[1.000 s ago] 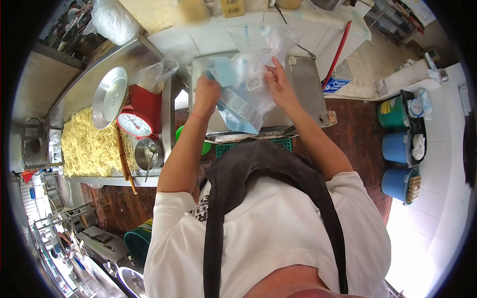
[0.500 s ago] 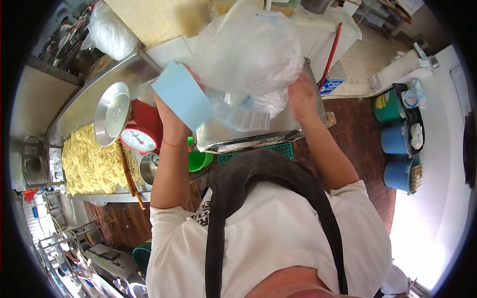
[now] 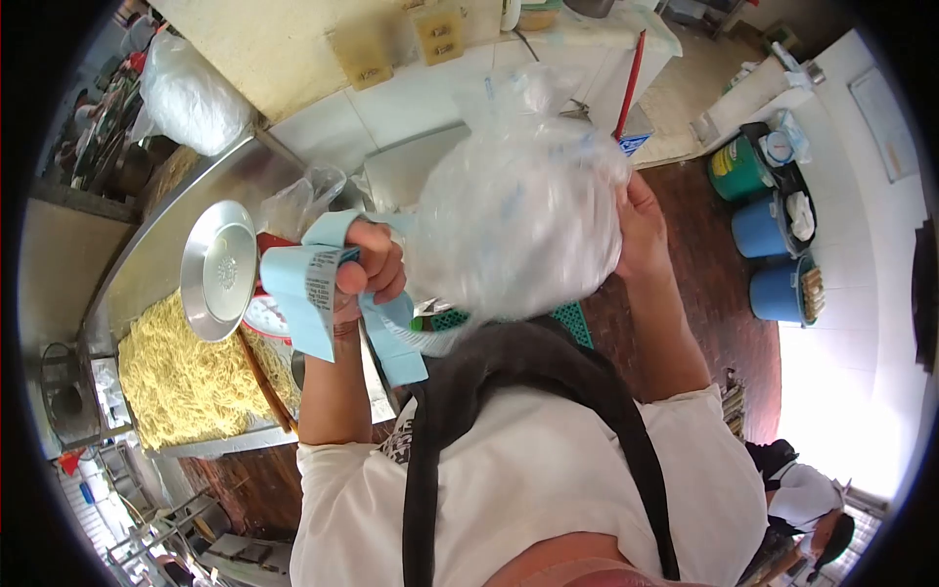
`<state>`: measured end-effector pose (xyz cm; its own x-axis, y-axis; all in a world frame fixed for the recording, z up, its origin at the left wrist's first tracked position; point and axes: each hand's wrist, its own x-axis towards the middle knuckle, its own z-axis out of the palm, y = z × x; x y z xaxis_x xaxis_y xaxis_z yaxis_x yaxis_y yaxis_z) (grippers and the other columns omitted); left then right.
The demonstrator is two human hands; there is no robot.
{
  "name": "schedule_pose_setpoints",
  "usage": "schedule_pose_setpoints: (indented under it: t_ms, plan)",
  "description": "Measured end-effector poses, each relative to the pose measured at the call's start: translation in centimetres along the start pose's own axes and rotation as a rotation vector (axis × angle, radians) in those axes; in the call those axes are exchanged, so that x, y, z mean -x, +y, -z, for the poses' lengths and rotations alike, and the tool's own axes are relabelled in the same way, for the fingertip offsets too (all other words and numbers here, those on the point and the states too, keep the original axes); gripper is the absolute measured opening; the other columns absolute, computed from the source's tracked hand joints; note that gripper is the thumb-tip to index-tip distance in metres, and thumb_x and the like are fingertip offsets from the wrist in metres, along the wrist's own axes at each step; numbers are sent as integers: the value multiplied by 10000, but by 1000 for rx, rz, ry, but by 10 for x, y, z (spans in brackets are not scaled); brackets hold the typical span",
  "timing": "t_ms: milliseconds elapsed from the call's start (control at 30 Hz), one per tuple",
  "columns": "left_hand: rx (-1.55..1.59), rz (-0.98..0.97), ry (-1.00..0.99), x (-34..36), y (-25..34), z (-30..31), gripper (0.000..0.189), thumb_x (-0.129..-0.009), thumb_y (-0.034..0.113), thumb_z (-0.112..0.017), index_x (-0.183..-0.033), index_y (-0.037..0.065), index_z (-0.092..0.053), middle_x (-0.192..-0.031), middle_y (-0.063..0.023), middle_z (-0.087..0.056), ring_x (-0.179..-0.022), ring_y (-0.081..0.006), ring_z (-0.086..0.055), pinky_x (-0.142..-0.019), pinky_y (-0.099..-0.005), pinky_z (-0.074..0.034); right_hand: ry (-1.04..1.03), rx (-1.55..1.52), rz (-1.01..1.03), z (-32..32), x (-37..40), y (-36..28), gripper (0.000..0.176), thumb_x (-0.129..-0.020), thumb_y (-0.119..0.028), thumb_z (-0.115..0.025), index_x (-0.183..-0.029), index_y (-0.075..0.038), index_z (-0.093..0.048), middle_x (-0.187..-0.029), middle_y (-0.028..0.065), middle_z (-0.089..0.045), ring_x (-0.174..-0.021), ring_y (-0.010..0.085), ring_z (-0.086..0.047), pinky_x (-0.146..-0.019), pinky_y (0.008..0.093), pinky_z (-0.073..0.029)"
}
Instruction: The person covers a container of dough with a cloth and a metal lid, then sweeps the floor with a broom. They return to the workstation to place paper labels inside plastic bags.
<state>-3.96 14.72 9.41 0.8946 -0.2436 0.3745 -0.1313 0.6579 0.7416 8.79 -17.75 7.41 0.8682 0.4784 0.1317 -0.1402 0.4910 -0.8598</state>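
My left hand (image 3: pixel 377 262) is closed around a light blue strip of printed labels (image 3: pixel 301 293). Its folded lengths hang on both sides of the fist, and small print shows on one face. In front of me is a large clear plastic bag (image 3: pixel 523 215), puffed out and blurred by motion; I cannot make out what is inside. The fingers of my right hand (image 3: pixel 644 225) grip the bag at its right edge, partly hidden behind the plastic.
On the left, a metal scale pan (image 3: pixel 223 269) stands beside yellow noodles (image 3: pixel 186 377) spread over a steel counter. A full plastic bag (image 3: pixel 194 93) sits behind. Blue bins (image 3: pixel 778 293) line the right wall. Another person (image 3: pixel 807 499) is at lower right.
My left hand has turned, so the strip's printed face and hanging lengths now show. The plastic bag has moved lower and nearer my chest. Another person has come into view at lower right.
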Motion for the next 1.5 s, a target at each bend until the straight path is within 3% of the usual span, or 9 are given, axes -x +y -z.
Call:
schedule_pose_setpoints:
  t_ms: [167, 367, 600, 733, 833, 967, 1067, 1200, 1500]
  plan:
    - [-368, 106, 518, -27, -30, 18, 444, -936, 225, -706, -1311, 8, -614, -1255, -73, -672, -1065, -126, -624, -891, -299, -523, -147, 25, -21, -14, -8, 14, 573, -978, -419, -651, -1370, -9, -567, -1255, 91, -671, -1056, 149, -623, -949, 327, -494]
    - [-170, 435, 508, -54, -60, 16, 456, -916, 82, -677, -1356, 6, -586, -1298, -54, -651, -1167, -172, -596, -1026, -337, -462, -466, -68, -119, -21, -47, 5, 490, -993, -377, -644, -1312, -6, -622, -1200, 57, -677, -1054, 122, -613, -931, 309, -492]
    - [-722, -32, 368, -67, -88, 53, 392, -876, 185, -734, -1210, 1, -645, -999, -85, -712, -890, -210, -665, -778, -338, -528, -283, 266, -106, -11, -112, -19, 413, -1010, -335, -625, -1285, -27, -623, -1056, -3, -668, -975, 87, -608, -852, 268, -497]
    - [188, 306, 127, -112, -43, 57, 396, -858, 246, -750, -1125, -27, -648, -768, -115, -677, -587, -155, -601, -472, -244, -440, -182, 365, -77, 15, -147, -14, 394, -1010, -319, -620, -1283, -34, -618, -1018, -11, -657, -919, 80, -590, -803, 258, -484]
    - [-287, 270, 587, -160, -52, 41, 423, -900, 114, -653, -1290, -43, -608, -976, -132, -702, -622, -142, -615, -524, -265, -500, -114, 347, -58, 34, -168, -1, 381, -1011, -307, -616, -1282, -40, -614, -990, -16, -649, -877, 74, -577, -766, 251, -474]
    - [193, 321, 331, -191, -56, 20, 406, -874, 66, -686, -1267, -11, -625, -1110, -171, -701, -646, -148, -611, -554, -297, -514, 7, 301, -29, 57, -196, 18, 363, -1011, -291, -611, -1281, -48, -609, -952, -24, -638, -822, 67, -558, -716, 241, -462]
    - [-209, 208, 492, -188, -75, 42, 250, -967, 238, -629, -1151, 69, -629, -866, -93, -645, -490, -122, -365, -437, -312, -332, 141, 228, -15, 74, -219, 36, 350, -1011, -279, -607, -1280, -54, -605, -924, -30, -630, -780, 61, -545, -679, 233, -452]
    - [-92, 154, 792, -200, -74, 103, 375, -976, 227, -612, -1263, -13, -600, -1066, -129, -704, -824, -223, -708, -667, -363, -603, 282, 11, -118, 104, -251, 53, 334, -1012, -263, -601, -1279, -62, -600, -887, -38, -619, -724, 54, -527, -629, 223, -440]
    - [78, 378, 744, -169, -171, 217, 355, -985, 173, -606, -1290, -10, -601, -1146, -119, -691, -978, -228, -702, -829, -357, -604, 226, 449, -307, 163, -248, 125, 316, -943, -99, -562, -1242, -51, -654, -1069, 52, -718, -818, 151, -654, -683, 278, -505]
